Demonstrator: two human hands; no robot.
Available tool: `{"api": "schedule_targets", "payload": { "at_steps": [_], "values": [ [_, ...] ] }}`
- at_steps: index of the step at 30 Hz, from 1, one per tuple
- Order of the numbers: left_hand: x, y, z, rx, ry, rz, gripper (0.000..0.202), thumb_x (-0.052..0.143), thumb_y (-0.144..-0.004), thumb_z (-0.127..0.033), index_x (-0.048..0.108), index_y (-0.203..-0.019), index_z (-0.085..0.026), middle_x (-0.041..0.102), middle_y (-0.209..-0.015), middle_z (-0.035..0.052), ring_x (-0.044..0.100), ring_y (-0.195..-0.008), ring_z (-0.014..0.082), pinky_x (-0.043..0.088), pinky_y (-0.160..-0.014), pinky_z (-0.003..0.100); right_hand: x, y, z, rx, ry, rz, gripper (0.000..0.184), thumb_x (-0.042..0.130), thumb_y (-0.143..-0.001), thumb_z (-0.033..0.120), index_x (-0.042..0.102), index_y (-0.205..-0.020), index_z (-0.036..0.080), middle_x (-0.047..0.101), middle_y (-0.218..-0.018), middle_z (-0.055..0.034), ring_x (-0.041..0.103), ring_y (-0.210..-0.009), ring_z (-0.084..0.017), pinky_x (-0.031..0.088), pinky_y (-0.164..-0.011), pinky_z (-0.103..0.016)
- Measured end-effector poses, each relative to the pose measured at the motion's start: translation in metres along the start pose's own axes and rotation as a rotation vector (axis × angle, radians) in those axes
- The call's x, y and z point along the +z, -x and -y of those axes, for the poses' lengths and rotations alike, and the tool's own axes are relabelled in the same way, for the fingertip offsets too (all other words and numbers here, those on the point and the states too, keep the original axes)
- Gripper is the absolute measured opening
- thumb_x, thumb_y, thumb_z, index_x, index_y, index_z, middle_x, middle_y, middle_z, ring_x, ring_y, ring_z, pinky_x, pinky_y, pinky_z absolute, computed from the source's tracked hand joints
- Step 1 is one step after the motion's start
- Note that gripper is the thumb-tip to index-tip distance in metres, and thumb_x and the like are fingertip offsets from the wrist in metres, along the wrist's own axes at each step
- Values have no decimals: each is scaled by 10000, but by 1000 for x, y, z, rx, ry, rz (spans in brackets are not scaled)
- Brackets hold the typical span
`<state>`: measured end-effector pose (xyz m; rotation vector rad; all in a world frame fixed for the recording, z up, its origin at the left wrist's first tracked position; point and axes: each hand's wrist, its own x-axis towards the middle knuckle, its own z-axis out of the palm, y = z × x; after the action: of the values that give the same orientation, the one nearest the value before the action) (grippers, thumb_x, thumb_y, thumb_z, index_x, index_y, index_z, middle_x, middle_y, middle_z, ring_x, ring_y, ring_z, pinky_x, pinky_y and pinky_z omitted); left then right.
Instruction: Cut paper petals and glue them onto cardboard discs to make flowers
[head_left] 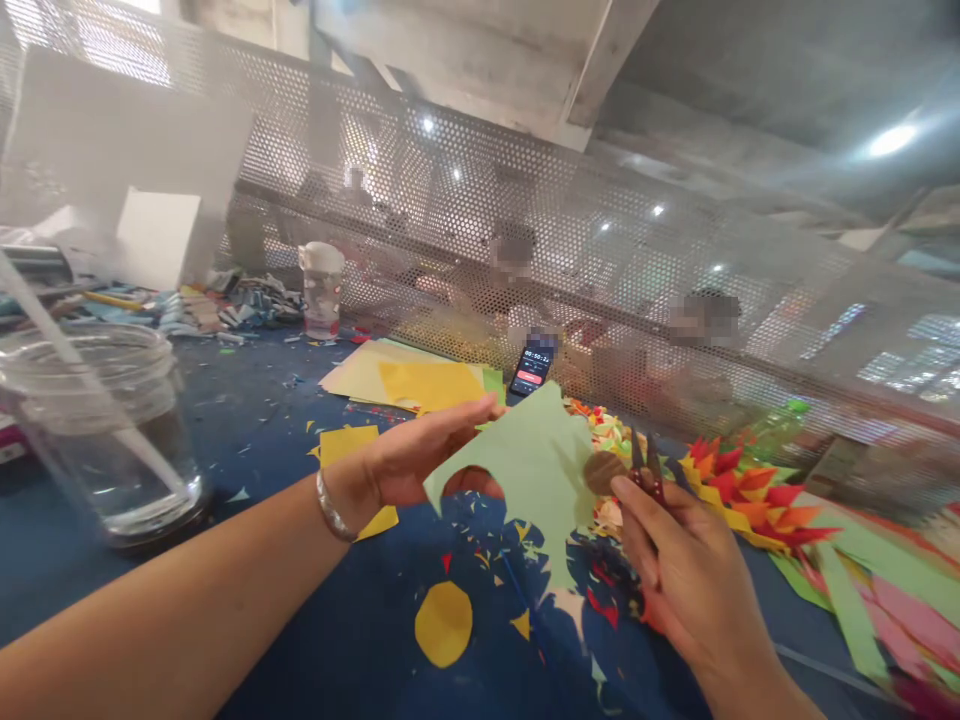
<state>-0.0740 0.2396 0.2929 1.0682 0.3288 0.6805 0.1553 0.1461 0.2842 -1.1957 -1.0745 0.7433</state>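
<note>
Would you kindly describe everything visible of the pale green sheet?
The pale green sheet looks like thin, matte paper. Its upper corner is pointed, while its lower edge has curved cutouts that leave a narrow strip hanging down. It is tilted, held above the blue tabletop by the left hand, partly behind it. Its right edge is near a brown disc by the right hand; whether they touch is unclear.

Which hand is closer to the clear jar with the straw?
The left. The left hand, holding green paper, is to the right of the jar; the right hand, holding scissors, is farther right.
</note>
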Motion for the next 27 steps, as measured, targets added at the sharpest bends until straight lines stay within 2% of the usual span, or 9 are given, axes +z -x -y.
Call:
{"api": "schedule_targets", "payload": {
  "at_steps": [4, 7, 11, 15, 18, 19, 21, 25, 27],
  "values": [
    [2, 5, 5, 70, 100, 279, 443, 814, -656, -425, 656, -1012, -214, 651, -884, 30, 624, -918, 197, 440, -961, 359, 3, -3, 3, -53, -110, -68, 342, 758, -791, 303, 493, -602, 197, 355, -345, 114, 242, -340, -46, 222, -401, -226],
    [14, 2, 13, 70, -35, 349, 610, 847, -593, -318, 625, -1154, -229, 654, -1051, 85, 599, -1049, 264, 447, -940, 385, 4, -3, 0, -81, -94, -108, 393, 741, -805, 315, 462, -552, 203, 351, -323, 105, 265, -341, -51, 247, -408, -228],
    [29, -3, 19, 125, -125, 300, 594, 785, -658, -249, 599, -1222, -254, 659, -1116, 102, 623, -1026, 267, 500, -827, 372, 1, -3, -7, -87, -74, -128, 391, 740, -809, 314, 454, -566, 206, 359, -336, 110, 271, -349, -52, 255, -415, -230],
    [34, -5, 26, 164, -210, 243, 536, 780, -655, -164, 635, -1158, -280, 696, -989, 51, 613, -1055, 242, 451, -970, 393, -3, -4, -13, -112, 19, -128, 423, 712, -835, 340, 432, -546, 211, 347, -354, 104, 269, -362, -62, 242, -408, -244],
    [32, -10, 36, 128, -270, 43, 187, 755, -731, -284, 712, -903, -225, 703, -855, 57, 648, -922, 224, 495, -892, 359, -5, -3, -15, -99, 78, -115, 421, 700, -838, 370, 432, -550, 219, 335, -370, 103, 274, -363, -72, 229, -392, -250],
    [31, -12, 40, 127, -257, -38, 146, 719, -775, -345, 713, -826, -209, 700, -819, 60, 656, -859, 211, 510, -846, 347, -5, -2, -15, -90, 104, -109, 413, 695, -840, 383, 440, -557, 221, 332, -376, 104, 271, -357, -73, 219, -383, -252],
    [29, -19, 48, 151, -164, -145, 237, 641, -843, -414, 712, -792, -194, 696, -780, 54, 655, -767, 181, 516, -799, 330, -6, -1, -15, -92, 162, -114, 386, 688, -841, 404, 474, -578, 219, 334, -388, 105, 274, -351, -74, 213, -374, -251],
    [28, -30, 60, 192, -2, -223, 254, 647, -853, -411, 710, -833, -166, 707, -783, 52, 646, -713, 155, 502, -752, 290, -6, 1, -14, -138, 253, -125, 253, 689, -833, 413, 591, -707, 217, 341, -416, 106, 283, -369, -86, 244, -373, -234],
    [29, -31, 63, 173, 45, -237, 255, 668, -840, -406, 710, -878, -158, 718, -815, 64, 648, -715, 160, 497, -746, 291, -5, 3, -14, -155, 291, -75, 214, 694, -827, 405, 627, -755, 215, 410, -474, 85, 342, -415, -96, 297, -403, -223]
  ]
}}
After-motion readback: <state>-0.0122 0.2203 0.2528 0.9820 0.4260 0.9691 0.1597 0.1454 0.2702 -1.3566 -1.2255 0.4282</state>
